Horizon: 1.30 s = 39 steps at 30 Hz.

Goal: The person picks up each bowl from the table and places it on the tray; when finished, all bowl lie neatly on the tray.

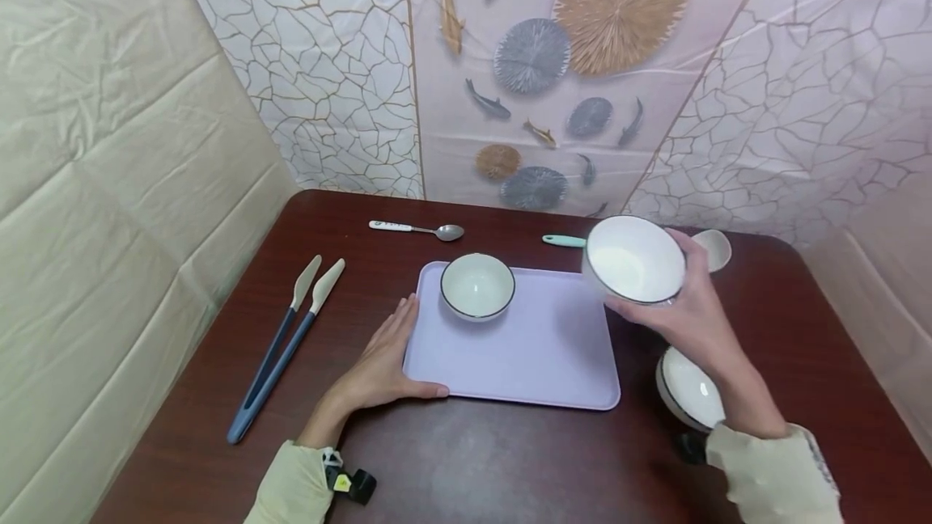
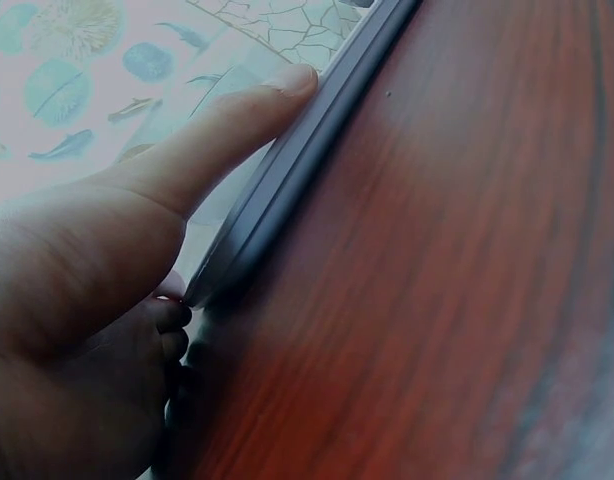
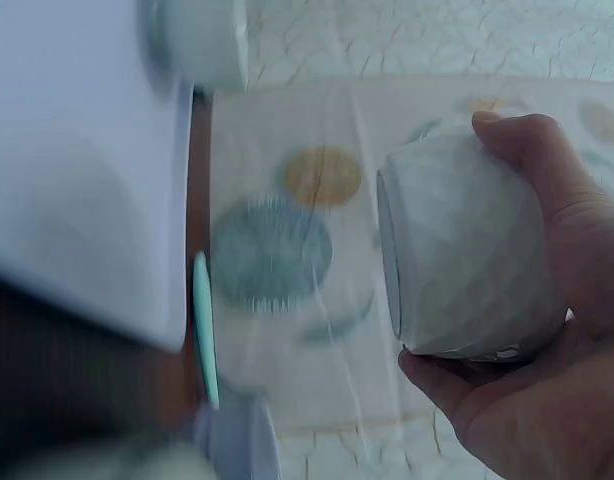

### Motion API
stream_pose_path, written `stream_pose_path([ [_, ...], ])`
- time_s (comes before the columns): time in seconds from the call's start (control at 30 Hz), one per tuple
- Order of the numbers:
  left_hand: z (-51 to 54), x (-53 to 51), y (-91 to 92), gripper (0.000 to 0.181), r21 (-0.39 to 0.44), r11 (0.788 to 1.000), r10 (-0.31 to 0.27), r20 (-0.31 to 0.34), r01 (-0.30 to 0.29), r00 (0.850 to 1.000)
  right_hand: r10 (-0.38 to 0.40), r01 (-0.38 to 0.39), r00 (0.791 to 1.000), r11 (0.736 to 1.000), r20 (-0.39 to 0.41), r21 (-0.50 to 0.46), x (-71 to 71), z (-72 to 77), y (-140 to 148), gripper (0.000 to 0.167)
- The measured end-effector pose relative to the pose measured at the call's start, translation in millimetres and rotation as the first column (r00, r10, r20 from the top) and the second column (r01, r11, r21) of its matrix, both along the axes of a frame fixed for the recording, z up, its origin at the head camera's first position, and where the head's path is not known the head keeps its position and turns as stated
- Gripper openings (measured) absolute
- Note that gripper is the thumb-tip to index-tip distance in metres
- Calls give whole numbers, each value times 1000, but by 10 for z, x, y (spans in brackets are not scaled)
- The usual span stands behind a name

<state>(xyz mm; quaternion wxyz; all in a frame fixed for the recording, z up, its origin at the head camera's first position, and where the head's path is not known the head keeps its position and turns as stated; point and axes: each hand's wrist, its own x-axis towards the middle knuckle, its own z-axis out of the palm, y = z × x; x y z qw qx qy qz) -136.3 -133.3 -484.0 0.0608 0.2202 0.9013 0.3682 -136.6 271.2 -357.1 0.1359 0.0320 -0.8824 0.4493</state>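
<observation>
My right hand [image 1: 695, 310] grips a white bowl [image 1: 635, 259] with a dark rim, raised above the right end of a lilac tray [image 1: 546, 362] and tilted. In the right wrist view, thumb and fingers hold the bowl's dimpled outer wall [image 3: 467, 240] from opposite sides. A second white bowl [image 1: 477, 288] stands upright on the tray at its back left. My left hand [image 1: 382, 358] rests against the tray's front left corner, fingers along the left side and thumb at the front edge. The left wrist view shows its straight thumb [image 2: 237, 125] touching the tray rim [image 2: 287, 170].
Another white bowl [image 1: 692, 390] stands right of the tray, partly hidden by my right forearm. Blue-handled tongs [image 1: 280, 354] lie at the left. A spoon [image 1: 418, 229] lies behind the tray. A mint-handled utensil [image 1: 564, 241] with a white round end [image 1: 715, 249] is partly covered.
</observation>
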Motion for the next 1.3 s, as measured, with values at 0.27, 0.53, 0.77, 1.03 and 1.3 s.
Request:
stream_pose_path([
  [0.27,1,5,0,138,-6,1000,-4,-9,4,1000,70,-69,998,997,11,-27,-52,-161,-421,117],
  [0.53,12,10,-6,137,-11,1000,-1,-11,1,1000,30,-28,999,998,33,-51,-162,-510,-596,120],
  [0.77,7,3,-1,137,-8,1000,-6,-19,6,1000,-34,34,998,999,44,2,-253,-768,-623,117],
  [1.03,-7,-1,7,138,-9,1000,-2,-7,2,1000,-53,55,995,998,84,-12,-295,-957,-610,116],
  [1.3,-6,-2,-4,137,-6,1000,5,-4,-5,1000,-62,66,991,997,123,-34,-331,-1015,-609,117],
])
